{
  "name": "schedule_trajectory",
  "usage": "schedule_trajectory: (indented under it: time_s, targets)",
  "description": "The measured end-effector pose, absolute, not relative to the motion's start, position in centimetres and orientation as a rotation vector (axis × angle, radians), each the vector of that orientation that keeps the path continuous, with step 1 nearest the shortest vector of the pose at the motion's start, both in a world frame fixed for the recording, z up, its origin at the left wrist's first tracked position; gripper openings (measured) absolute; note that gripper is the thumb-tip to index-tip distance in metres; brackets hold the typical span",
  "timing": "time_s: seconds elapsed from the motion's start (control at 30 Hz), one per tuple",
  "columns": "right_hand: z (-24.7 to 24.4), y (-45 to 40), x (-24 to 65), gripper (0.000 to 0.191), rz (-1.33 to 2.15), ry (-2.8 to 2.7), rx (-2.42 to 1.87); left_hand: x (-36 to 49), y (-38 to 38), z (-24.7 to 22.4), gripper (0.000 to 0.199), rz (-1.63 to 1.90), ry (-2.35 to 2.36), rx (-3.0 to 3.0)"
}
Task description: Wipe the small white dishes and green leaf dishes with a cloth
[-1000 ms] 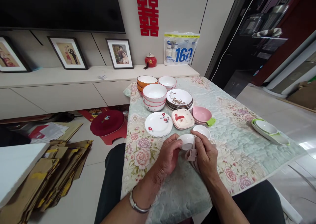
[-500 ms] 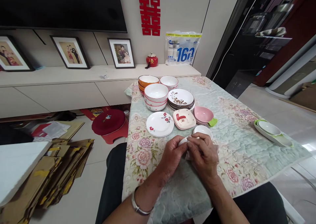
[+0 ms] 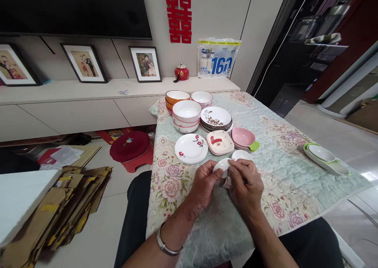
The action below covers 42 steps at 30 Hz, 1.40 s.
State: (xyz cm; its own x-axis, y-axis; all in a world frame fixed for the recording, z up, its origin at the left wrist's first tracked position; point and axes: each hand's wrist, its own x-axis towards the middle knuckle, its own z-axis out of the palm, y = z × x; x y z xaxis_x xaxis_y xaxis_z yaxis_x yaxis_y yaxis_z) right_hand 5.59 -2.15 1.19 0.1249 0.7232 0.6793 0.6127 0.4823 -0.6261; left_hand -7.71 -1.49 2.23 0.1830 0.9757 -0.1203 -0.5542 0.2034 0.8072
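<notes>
My left hand grips the left rim of a small white dish, thumb on its top face. At the dish's right edge, my right hand is closed with its fingertips pinched together. A pale wiping cloth hangs from under those fingers; most of it is hidden by the hand. Just beyond the right hand sits a small white bowl, partly covered by the fingers. White flower-patterned plates, a cream square dish and pink leaf-handled bowls lie close ahead.
Farther back stand stacked red-rimmed bowls, orange bowls and brown-patterned plates. A green-edged dish set lies at the right of the floral tablecloth. A red stool and flattened cardboard are at left.
The small dish has tilted so more of its white face shows between my hands. My right fingers have shifted along its edge, and more of the cloth is visible below.
</notes>
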Motion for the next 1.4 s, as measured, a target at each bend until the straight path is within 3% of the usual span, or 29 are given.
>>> schedule_trajectory:
  time_s: [0.23,0.6,0.97,1.23,1.4]
  targets:
    - [1.5,-2.2,5.4,0.013,0.108,-1.61,-1.17,-8.0,-1.7,2.8,0.022,1.115,0.861,0.957]
    - [1.1,-2.2,5.6,0.002,0.227,-1.583,-1.18,-7.7,-1.5,2.0,0.023,1.203,0.779,0.733]
    - [0.6,-1.8,6.2,0.016,0.458,-1.286,-1.349,-7.6,-1.5,2.6,0.029,1.222,0.666,0.647]
    - [1.1,-2.1,5.7,0.004,0.27,-1.561,-1.197,-7.7,-1.5,2.1,0.026,1.144,0.78,0.765]
    - [0.7,-1.9,6.1,0.012,0.314,-1.397,-1.232,-7.7,-1.6,2.5,0.027,1.189,0.643,0.641]
